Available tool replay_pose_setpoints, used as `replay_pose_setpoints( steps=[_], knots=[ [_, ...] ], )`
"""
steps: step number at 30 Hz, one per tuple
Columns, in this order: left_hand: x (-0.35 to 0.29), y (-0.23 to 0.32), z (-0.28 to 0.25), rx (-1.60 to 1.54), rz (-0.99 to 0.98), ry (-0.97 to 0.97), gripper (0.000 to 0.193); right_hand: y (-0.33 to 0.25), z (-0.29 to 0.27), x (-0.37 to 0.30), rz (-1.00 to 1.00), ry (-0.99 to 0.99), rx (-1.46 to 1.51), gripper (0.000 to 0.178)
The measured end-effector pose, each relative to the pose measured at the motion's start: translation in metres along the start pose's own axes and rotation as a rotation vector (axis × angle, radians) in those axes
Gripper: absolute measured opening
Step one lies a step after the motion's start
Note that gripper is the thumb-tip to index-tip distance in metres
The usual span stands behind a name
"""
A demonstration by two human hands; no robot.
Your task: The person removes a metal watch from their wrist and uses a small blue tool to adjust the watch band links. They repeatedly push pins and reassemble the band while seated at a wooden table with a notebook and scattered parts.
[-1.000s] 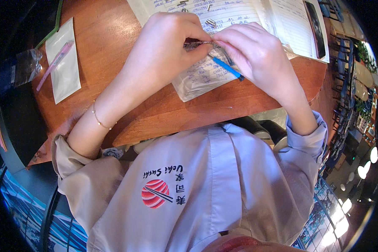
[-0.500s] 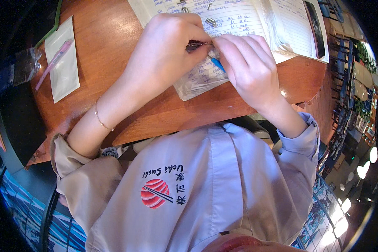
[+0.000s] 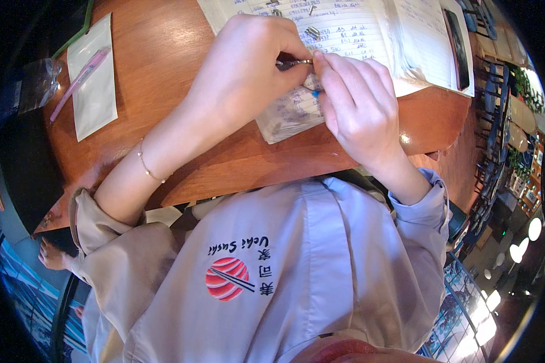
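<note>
My left hand [image 3: 248,75] and my right hand [image 3: 357,103] meet over a small clear plastic bag [image 3: 284,118] that lies on the wooden table [image 3: 181,48]. Both pinch the bag's top edge [image 3: 293,62] between thumb and fingertips. Inside the bag is a blue pen [image 3: 315,94]; only a short tip shows beside my right fingers. The bag rests partly on an open handwritten notebook [image 3: 357,30]. A thin bracelet [image 3: 148,169] circles my left wrist.
A flat pale pouch with a pink pen [image 3: 91,78] lies at the table's left, next to a clear plastic bottle [image 3: 36,81]. Small metal clips [image 3: 312,31] and a dark phone [image 3: 454,39] sit on the notebook. The table's near edge runs just before my chest.
My right hand has slid left and up to meet the left at the bag's top edge. The blue pen, plainly visible before, is now mostly covered by my right fingers.
</note>
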State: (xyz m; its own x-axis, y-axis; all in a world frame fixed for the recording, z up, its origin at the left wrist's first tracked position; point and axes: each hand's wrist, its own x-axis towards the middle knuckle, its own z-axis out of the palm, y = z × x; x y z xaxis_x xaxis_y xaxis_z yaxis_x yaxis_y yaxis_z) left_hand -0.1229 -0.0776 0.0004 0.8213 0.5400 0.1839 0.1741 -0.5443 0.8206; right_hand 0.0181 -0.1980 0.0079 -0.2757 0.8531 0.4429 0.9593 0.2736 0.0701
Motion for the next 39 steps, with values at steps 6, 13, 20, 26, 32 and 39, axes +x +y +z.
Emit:
replay_pose_setpoints(
  steps=[6,13,20,26,32,39],
  knots=[
    [-0.001,0.001,0.000,-0.019,-0.009,0.005,0.014,0.008,0.000,0.000,0.055,0.006,0.153,0.024],
    [-0.002,0.004,-0.002,0.010,0.022,0.025,0.013,0.007,-0.003,-0.004,0.453,0.150,0.421,0.022],
    [0.000,0.006,0.001,0.030,0.045,0.041,0.015,-0.017,-0.010,-0.020,0.485,-0.049,0.188,0.026],
    [-0.001,0.015,0.003,0.072,0.027,0.047,0.016,-0.005,-0.043,-0.023,0.515,-0.173,0.330,0.025],
    [-0.003,0.022,0.006,0.038,-0.037,0.028,0.019,0.022,-0.055,-0.018,0.950,-0.059,1.035,0.019],
    [-0.002,0.019,0.012,0.084,0.043,0.026,0.021,0.013,-0.009,-0.006,0.715,0.282,1.242,0.022]
  ],
)
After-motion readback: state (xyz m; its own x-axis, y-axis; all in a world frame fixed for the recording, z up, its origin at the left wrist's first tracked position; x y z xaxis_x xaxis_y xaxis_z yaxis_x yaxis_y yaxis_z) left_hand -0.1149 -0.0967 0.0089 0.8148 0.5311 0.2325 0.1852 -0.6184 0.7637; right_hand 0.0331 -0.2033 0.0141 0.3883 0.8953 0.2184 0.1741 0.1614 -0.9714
